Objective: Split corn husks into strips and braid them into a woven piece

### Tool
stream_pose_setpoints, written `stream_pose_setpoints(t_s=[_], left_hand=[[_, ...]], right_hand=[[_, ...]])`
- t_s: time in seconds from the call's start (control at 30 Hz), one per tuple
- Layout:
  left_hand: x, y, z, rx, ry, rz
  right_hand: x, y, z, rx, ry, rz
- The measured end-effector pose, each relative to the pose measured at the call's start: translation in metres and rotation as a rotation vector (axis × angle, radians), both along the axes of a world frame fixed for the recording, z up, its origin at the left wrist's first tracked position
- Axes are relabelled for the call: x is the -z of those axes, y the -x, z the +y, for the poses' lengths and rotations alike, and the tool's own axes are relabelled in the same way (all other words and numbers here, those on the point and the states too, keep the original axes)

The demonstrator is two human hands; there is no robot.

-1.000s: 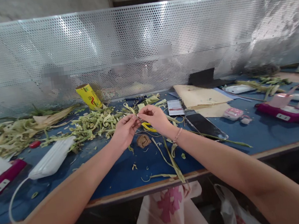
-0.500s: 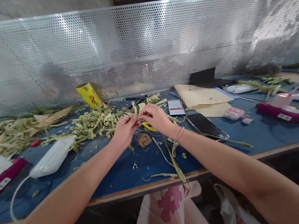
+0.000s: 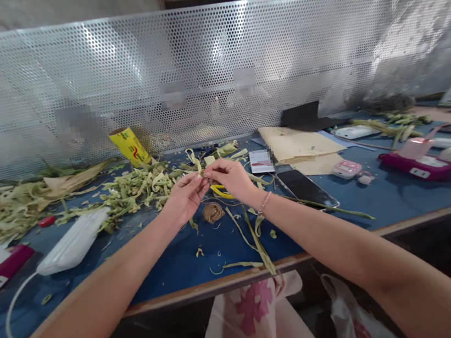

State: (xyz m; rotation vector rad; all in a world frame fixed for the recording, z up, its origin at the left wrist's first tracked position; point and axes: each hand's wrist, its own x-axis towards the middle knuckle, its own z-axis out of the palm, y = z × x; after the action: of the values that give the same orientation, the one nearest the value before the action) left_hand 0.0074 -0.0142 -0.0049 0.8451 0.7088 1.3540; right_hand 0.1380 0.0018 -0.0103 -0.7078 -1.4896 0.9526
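Over the blue table my left hand (image 3: 186, 194) and my right hand (image 3: 232, 179) meet, thumbs and fingertips pinched together. Between them is a pale green leaf strip (image 3: 195, 161), whose curled end sticks up above the fingertips. Its lower part is hidden by the fingers. Just below my hands lies a coil of brown twine-like material (image 3: 213, 213). Partly behind my right hand is a yellow loop (image 3: 223, 192). Long dry leaf strips (image 3: 258, 236) trail toward the table's front edge.
A heap of short knotted leaf pieces (image 3: 134, 189) lies left of my hands, beside a yellow tube (image 3: 130, 147). Nearby are a white corded device (image 3: 75, 241), a phone (image 3: 308, 188), brown paper (image 3: 299, 142) and magenta power strips (image 3: 416, 166). A perforated metal screen (image 3: 204, 72) stands behind.
The view has shifted slightly, so everything sits a little further left. Both hands stay pinched together, and the strip's curled end shows more above the fingers.
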Motion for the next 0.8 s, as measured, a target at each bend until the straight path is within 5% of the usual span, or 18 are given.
stream_pose_setpoints(t_s=[0.2, 0.53, 0.8], left_hand=[[0.000, -0.001, 0.000, -0.028, -0.023, 0.020], [0.001, 0.001, 0.004, -0.110, -0.021, 0.019], [0.002, 0.001, 0.002, -0.143, -0.047, 0.039]], right_hand=[[0.007, 0.004, -0.001, 0.008, 0.023, 0.049], [0.020, -0.002, 0.015, 0.045, -0.357, -0.240], [0.023, 0.000, 0.017, 0.057, -0.452, -0.322]])
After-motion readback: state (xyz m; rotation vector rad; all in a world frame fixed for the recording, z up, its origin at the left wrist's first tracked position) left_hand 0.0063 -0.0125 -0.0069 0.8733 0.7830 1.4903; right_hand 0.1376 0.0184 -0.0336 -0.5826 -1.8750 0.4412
